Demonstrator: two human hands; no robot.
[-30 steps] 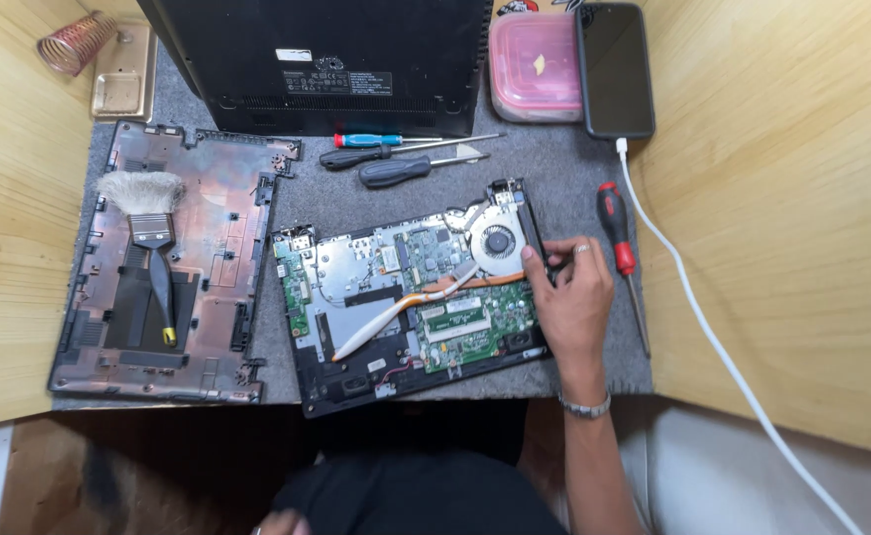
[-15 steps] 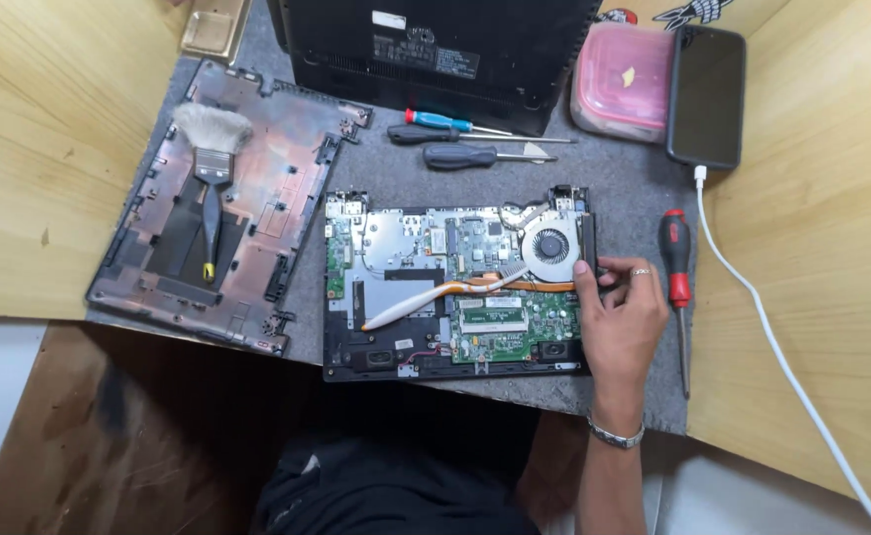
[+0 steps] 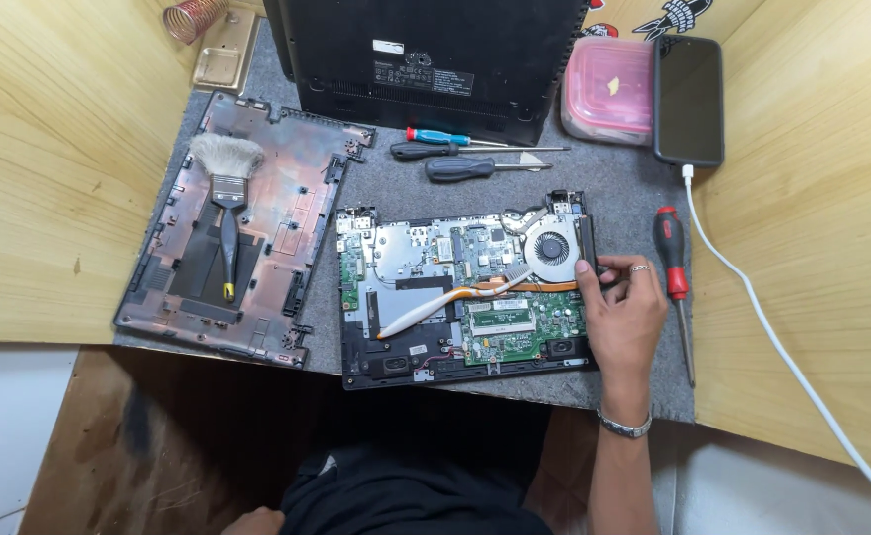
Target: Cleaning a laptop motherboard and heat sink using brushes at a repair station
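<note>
Your right hand [image 3: 624,317] has barely shifted, fingertips pinching the opened laptop [image 3: 460,287] edge by the fan [image 3: 552,246]; the left hand [image 3: 252,520] rests low, its fingers hidden.

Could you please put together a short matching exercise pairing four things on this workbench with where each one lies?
Things:
1. brush
2. phone
3. red-handled screwdriver
4. cooling fan

Places:
A. on the grey mat, just right of the right hand
B. on the removed bottom cover, at the left
C. inside the opened laptop, at its upper right corner
D. at the top right, beside the pink container, with a white cable plugged in

Pairs: 1-B, 2-D, 3-A, 4-C
</note>
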